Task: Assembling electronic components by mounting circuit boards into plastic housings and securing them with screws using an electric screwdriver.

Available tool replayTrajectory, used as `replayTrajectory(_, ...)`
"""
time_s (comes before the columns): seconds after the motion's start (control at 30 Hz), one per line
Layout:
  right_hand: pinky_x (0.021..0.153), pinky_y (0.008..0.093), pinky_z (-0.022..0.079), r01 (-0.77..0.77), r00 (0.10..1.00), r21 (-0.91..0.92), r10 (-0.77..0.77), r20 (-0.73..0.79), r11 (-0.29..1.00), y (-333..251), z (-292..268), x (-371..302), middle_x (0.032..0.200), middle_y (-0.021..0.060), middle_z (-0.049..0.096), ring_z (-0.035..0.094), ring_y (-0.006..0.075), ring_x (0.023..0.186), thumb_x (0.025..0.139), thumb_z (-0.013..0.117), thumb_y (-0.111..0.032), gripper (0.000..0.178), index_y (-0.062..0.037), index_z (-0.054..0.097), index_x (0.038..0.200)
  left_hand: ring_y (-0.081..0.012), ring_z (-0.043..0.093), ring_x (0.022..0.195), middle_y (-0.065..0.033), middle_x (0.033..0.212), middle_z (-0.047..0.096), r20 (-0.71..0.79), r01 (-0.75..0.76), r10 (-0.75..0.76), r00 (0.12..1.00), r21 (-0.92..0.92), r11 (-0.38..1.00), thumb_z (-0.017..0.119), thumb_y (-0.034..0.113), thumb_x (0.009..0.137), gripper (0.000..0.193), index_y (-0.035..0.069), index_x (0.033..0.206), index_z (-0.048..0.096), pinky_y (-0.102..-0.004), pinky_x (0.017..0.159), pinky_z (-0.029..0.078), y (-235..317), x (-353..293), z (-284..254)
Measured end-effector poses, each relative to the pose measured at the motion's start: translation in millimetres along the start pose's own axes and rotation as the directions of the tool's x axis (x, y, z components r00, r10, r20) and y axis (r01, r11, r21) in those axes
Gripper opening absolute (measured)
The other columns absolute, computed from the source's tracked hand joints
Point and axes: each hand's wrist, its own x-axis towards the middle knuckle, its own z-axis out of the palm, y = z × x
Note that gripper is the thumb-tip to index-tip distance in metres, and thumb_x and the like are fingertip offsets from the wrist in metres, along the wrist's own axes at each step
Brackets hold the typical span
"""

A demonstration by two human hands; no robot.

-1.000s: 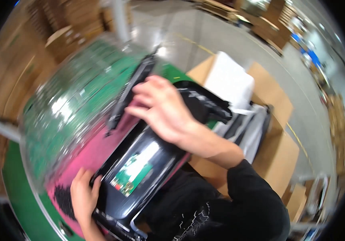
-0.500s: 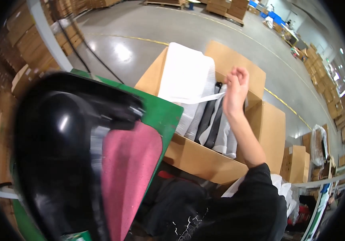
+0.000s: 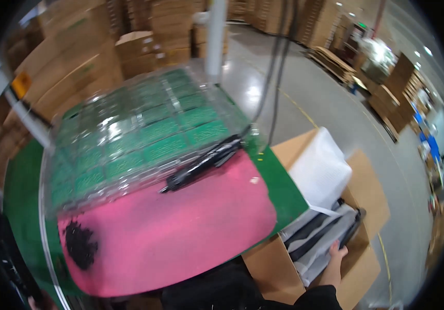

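Observation:
At the lower left edge, a glossy black plastic shell [image 3: 6, 253] stands tilted, partly cut off by the picture. My left hand [image 3: 40, 302] is at its lower end, closed on it; most of the fingers are out of sight. On the right, my right hand [image 3: 337, 253] reaches into an open cardboard box [image 3: 266, 268]. Its fingers are curled at the near end of a long black part [image 3: 352, 231] along the box's right side. Several other black parts lie beside it in grey-white wrapping [image 3: 315, 256]. White foam sheet [image 3: 321, 173] hangs over the box's far side.
A pink mat [image 3: 180, 232] covers the near part of the green table [image 3: 23, 175]. On it are a pile of small black pieces [image 3: 80, 245] and a black electric screwdriver [image 3: 206, 163]. Behind lies a clear compartmented plastic tray [image 3: 144, 129]. A pole [image 3: 215, 41] and hanging cables stand beyond.
The view has swung left. The black shell has moved from over the mat to the far left, uncovering mat, screwdriver and tray. My right hand has gone from above the box down into it.

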Motion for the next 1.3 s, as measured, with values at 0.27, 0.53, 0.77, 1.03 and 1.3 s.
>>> replayTrajectory(0.27,0.092,0.0494,0.053,0.253,0.945,0.236,-0.187,-0.270,0.938,64.8,53.2,-47.8,0.122,0.0231,0.062,0.061,0.0379,0.108,0.090,0.056,-0.035,0.055,0.0055,0.053,0.126,-0.0211,0.065,0.087,-0.0087,0.098,0.068,0.137,0.082,-0.064,0.989,-0.132,0.988,0.058,0.010,0.088,0.016,0.002,0.102,0.061,-0.0356,0.077,0.057,5.6,32.2,-70.1)
replayTrajectory(0.53,0.078,0.0501,0.061,0.194,0.917,0.048,-0.163,-0.364,0.980,59.2,48.4,-24.0,0.128,0.0133,0.056,0.060,0.0371,0.104,0.090,0.058,-0.026,0.046,-0.0035,0.054,0.130,-0.0289,0.046,0.122,-0.0161,0.140,0.041,-0.024,-0.290,0.304,0.952,0.233,0.928,0.059,0.026,0.097,0.043,0.001,0.131,0.052,-0.0425,0.096,0.054,-36.1,85.2,-130.9)
replayTrajectory(0.77,0.073,0.0451,0.063,0.304,0.901,0.078,-0.260,-0.347,0.949,52.5,18.3,-58.3,0.141,0.0145,0.042,0.050,0.0347,0.118,0.082,0.068,-0.027,0.068,-0.0020,0.041,0.139,-0.0317,0.032,0.138,-0.0135,0.154,0.027,-0.140,-0.210,0.243,0.960,0.216,0.953,0.058,0.022,0.096,0.059,0.003,0.147,0.033,-0.0423,0.113,0.026,-37.4,0.5,-45.5)
replayTrajectory(1.03,0.062,0.0491,0.062,0.283,0.786,0.445,0.061,-0.616,0.850,77.5,-37.8,-83.0,0.146,0.0175,0.013,0.020,0.0386,0.132,0.066,0.081,-0.029,0.096,-0.0214,0.025,0.145,-0.0188,0.039,0.132,-0.0104,0.147,0.042,0.262,-0.455,0.397,0.880,0.224,0.862,0.050,0.019,0.099,0.049,0.004,0.144,0.038,-0.0365,0.107,0.029,-22.9,-43.6,57.9)
replayTrajectory(1.3,0.091,0.0447,0.053,-0.348,0.560,-0.871,-0.822,0.104,-0.347,120.1,-33.1,-49.1,0.124,0.0237,0.057,0.061,0.0391,0.107,0.079,0.072,-0.038,0.072,-0.0051,0.045,0.138,-0.0163,0.041,0.130,-0.0095,0.142,0.046,0.505,-0.553,0.391,0.770,0.222,0.803,0.049,0.015,0.099,0.045,0.007,0.142,0.041,-0.0318,0.105,0.030,-51.8,-79.6,123.1)
